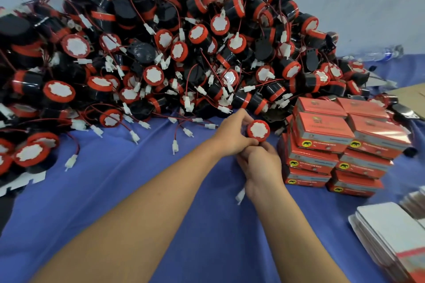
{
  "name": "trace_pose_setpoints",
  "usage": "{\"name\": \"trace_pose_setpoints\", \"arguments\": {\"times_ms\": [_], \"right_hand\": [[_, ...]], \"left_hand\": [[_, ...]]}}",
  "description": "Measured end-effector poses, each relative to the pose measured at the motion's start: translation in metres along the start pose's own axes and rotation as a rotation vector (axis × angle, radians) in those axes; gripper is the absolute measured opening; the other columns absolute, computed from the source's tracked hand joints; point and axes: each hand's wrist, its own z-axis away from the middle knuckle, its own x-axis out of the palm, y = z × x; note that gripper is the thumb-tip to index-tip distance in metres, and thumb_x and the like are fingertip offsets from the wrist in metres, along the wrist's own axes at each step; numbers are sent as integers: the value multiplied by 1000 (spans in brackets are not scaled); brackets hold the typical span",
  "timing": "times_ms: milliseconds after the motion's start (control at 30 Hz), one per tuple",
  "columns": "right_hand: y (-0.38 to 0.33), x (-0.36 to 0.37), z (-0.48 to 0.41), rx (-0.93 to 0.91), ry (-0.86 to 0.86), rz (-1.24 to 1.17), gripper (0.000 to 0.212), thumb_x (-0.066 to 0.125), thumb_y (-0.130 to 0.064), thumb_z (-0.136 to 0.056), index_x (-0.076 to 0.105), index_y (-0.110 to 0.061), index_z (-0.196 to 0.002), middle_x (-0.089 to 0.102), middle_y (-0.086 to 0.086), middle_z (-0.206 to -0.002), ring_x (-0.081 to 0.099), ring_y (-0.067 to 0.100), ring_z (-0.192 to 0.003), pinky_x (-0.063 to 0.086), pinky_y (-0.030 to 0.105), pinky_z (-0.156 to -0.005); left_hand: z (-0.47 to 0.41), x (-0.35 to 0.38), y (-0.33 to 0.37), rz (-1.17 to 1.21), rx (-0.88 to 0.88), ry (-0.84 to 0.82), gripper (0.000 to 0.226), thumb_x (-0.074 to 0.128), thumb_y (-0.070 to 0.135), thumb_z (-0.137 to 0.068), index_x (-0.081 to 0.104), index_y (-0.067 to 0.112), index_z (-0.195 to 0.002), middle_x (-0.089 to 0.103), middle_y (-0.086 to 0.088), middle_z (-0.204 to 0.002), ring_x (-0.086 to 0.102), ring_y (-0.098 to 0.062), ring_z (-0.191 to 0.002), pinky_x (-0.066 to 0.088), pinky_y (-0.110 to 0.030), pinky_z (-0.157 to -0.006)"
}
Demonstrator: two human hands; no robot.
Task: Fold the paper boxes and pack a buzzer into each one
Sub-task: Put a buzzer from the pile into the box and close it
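Buzzer (258, 130) gripped between left hand (232, 136) and right hand (262, 165).

Both bare arms are reaching forward, converging right of centre. The left forearm (138, 202) is running in from the near left, and the left hand (232, 135) is lying knuckles up, its thumb and fingers curling round the left side of a red-faced buzzer (258, 130). The right forearm (299, 236) is coming up from the near edge. The right hand (259, 165) is sitting just nearer, back upward, touching the left hand, its curled fingers gripping the buzzer's underside.
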Motion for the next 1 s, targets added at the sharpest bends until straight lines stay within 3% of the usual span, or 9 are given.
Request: {"name": "trace_pose_setpoints", "arguments": {"times_ms": [133, 233, 333, 433, 533, 633, 733, 867, 1000], "right_hand": [[-4, -11, 40, -32, -92, 57, 59, 53, 11, -92, 54, -26, -137, 72, 2, -98, 70, 22, -94, 57, 36, -86], [-16, -19, 73, -129, -213, 184, 49, 54, 8, -96, 65, -34, -119, 69, 1, -94, 67, 34, -109, 52, 47, -102], [-24, -38, 109, -227, -307, 261, 40, 56, 4, -97, 74, -31, -107, 74, -2, -93, 72, 11, -95, 58, 25, -85], [-28, -63, 141, -124, -378, 155, 15, 67, -10, -95, 78, -16, -103, 80, 4, -98, 76, 16, -97, 59, 31, -88], [-37, -78, 168, -21, -440, -40, 36, 71, -29, -79, 74, -7, -107, 79, 7, -97, 78, 16, -88, 62, 25, -71], [-47, -89, 199, -188, -436, -162, 16, 67, -24, -84, 78, -16, -92, 72, 2, -80, 72, 10, -72, 57, 16, -67], [-44, -105, 228, -369, -419, -104, 16, 65, -25, -90, 79, -23, -82, 72, 5, -81, 76, 17, -80, 58, 20, -72], [-38, -117, 259, -685, -369, 178, 11, 63, -27, -95, 69, -19, -94, 73, 6, -80, 76, 16, -72, 59, 21, -64], [-22, -121, 266, -774, -424, 509, 14, 63, -11, -100, 56, -19, -91, 69, -1, -80, 75, 16, -71, 61, 42, -68]], "left_hand": [[34, -19, -1, 73, 32, 72, 56, 91, 28, -77, 53, 14, -115, 61, 3, -125, 59, -17, -112, 50, -36, -93], [72, -41, 11, 58, 77, 197, 67, 90, 42, -76, 56, 28, -132, 58, 4, -116, 58, -6, -98, 48, -19, -81], [120, -62, 28, 17, 87, 374, 51, 89, 47, -75, 67, 31, -118, 59, 6, -114, 58, 2, -98, 46, -9, -78], [178, -77, 50, 74, 44, 583, 46, 89, 53, -71, 66, 31, -104, 64, 12, -107, 61, 6, -92, 44, -6, -71], [240, -85, 73, 92, 11, 593, 49, 83, 69, -65, 65, 38, -98, 68, 17, -99, 66, 0, -79, 47, -11, -64], [295, -77, 90, 88, -45, 550, 52, 87, 64, -63, 60, 42, -102, 63, 25, -100, 65, -7, -65, 46, -13, -58], [340, -59, 97, 64, -62, 556, 50, 88, 58, -65, 56, 41, -99, 62, 23, -101, 64, -6, -63, 43, -13, -56], [379, -31, 94, -110, -35, 569, 40, 83, 60, -70, 57, 38, -90, 59, 22, -96, 56, -2, -83, 38, -16, -64], [392, -5, 80, -311, -15, 566, 35, 70, 65, -74, 56, 38, -91, 60, 22, -92, 48, -8, -93, 46, -28, -75]]}}
